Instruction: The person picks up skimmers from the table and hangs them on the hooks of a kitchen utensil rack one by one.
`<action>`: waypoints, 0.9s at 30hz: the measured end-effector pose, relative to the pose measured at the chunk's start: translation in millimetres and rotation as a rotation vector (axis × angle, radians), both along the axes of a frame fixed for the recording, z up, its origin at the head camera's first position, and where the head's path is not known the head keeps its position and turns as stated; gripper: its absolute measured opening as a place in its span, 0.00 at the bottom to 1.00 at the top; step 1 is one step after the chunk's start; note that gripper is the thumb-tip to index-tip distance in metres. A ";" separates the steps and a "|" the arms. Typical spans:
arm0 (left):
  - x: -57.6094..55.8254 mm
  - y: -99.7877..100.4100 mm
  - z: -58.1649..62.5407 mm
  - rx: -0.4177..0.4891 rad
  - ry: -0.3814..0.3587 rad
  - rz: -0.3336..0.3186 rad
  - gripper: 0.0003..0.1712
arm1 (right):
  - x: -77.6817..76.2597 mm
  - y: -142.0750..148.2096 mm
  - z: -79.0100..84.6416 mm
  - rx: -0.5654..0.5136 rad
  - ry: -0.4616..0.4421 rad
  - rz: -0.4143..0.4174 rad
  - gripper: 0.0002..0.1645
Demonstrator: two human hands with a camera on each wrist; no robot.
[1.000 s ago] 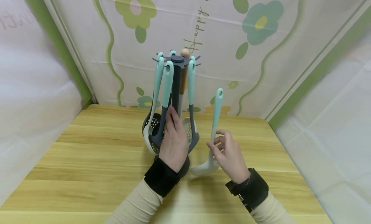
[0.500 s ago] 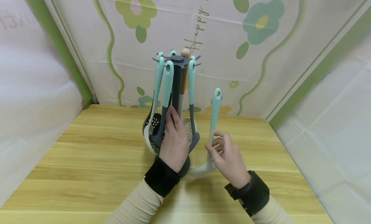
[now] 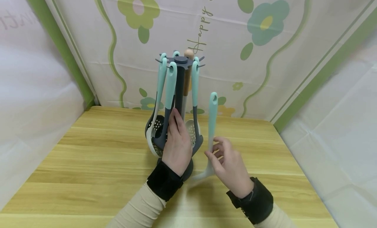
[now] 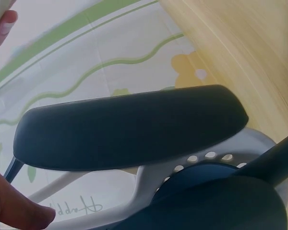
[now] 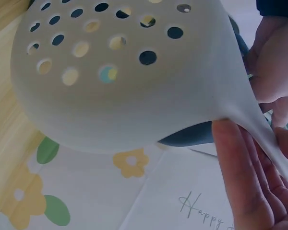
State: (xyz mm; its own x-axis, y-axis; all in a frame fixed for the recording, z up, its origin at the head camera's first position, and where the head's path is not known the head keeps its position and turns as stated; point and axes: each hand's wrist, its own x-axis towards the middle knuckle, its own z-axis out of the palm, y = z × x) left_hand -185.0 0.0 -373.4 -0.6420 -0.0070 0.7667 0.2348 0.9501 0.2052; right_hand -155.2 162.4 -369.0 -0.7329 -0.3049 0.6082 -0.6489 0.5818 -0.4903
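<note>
My right hand (image 3: 231, 164) pinches the white shaft of a skimmer (image 3: 212, 115) with a mint handle. It stands nearly upright, the handle tip up. In the right wrist view its perforated white head (image 5: 134, 103) fills the upper part, just above my fingers (image 5: 245, 182). My left hand (image 3: 178, 149) reaches among the hanging utensils and holds the dark utensil rack (image 3: 180, 60) near its post; the exact contact is hidden. In the left wrist view a curled fingertip (image 4: 41, 215) shows beside a dark utensil head (image 4: 129, 129).
Several mint-handled utensils hang around the rack, including a dark one (image 3: 170, 87) in front and another (image 3: 195, 87) on the right. A brown handle (image 3: 187, 82) hangs behind. The wooden table (image 3: 88, 175) meets a flower-printed cloth wall (image 3: 224, 41).
My right hand has carried the skimmer slightly left, closer to the rack, and its upright handle has shifted left. The left hand and the rack stay in place.
</note>
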 end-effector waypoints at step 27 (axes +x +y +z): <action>6.4 -1.3 -1.5 0.014 -0.013 -0.031 0.43 | 8.4 -14.3 5.1 0.018 0.096 0.079 0.26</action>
State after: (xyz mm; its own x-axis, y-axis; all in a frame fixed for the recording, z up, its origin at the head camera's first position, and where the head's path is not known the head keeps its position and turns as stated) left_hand -178.6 -1.3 -375.0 -0.6522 0.0024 0.7581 0.2610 0.9396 0.2216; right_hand -146.8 148.1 -363.9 -0.6447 -0.3705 0.6686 -0.7366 0.5350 -0.4137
